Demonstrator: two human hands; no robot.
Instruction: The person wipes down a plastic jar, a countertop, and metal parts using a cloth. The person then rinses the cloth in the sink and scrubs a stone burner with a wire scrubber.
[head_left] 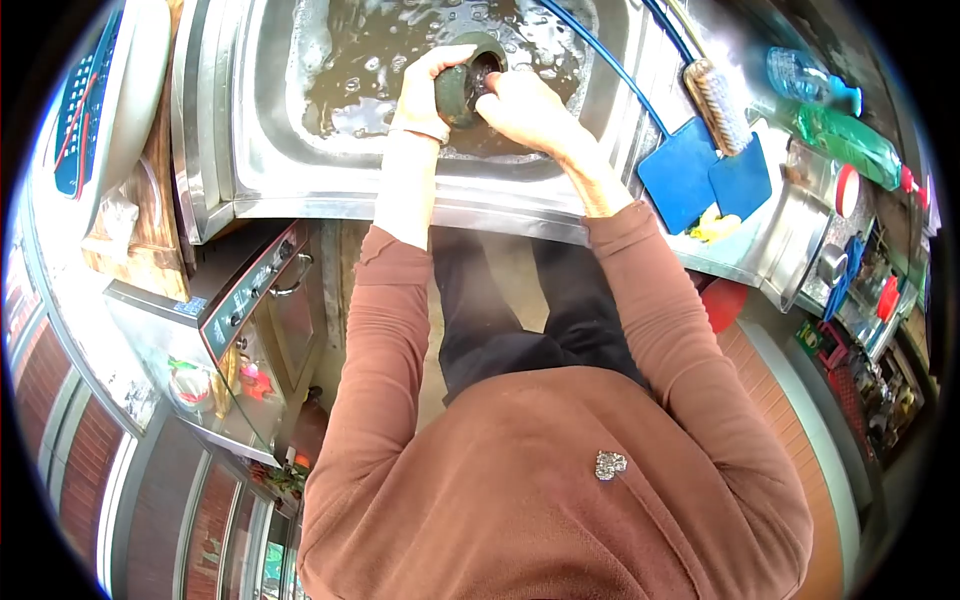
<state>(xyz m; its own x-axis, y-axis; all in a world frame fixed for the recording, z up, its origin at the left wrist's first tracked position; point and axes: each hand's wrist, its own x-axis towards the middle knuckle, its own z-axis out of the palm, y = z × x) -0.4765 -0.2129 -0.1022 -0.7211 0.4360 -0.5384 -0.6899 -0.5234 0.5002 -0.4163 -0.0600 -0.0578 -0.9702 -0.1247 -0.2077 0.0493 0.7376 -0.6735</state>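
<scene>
Over the sink (410, 205), a dark green, rounded hollow vessel (455, 98), like a small jar, is tilted with its opening toward the right. My left hand (425, 95) is wrapped round its left side and grips it. My right hand (525, 108) is closed at the vessel's opening, fingertips at or just inside the rim. Whatever those fingers may hold is hidden. Murky brown water (350, 90) with foam fills the basin just beneath both hands.
On the right counter lie a scrubbing brush (718, 105), blue flat plastic pieces (680, 175), a yellow item (714, 226), plastic bottles (850, 145) and a red-lidded jar (820, 178). A blue hose (600, 50) crosses the sink's right corner. A glass-fronted cabinet (225, 370) stands lower left.
</scene>
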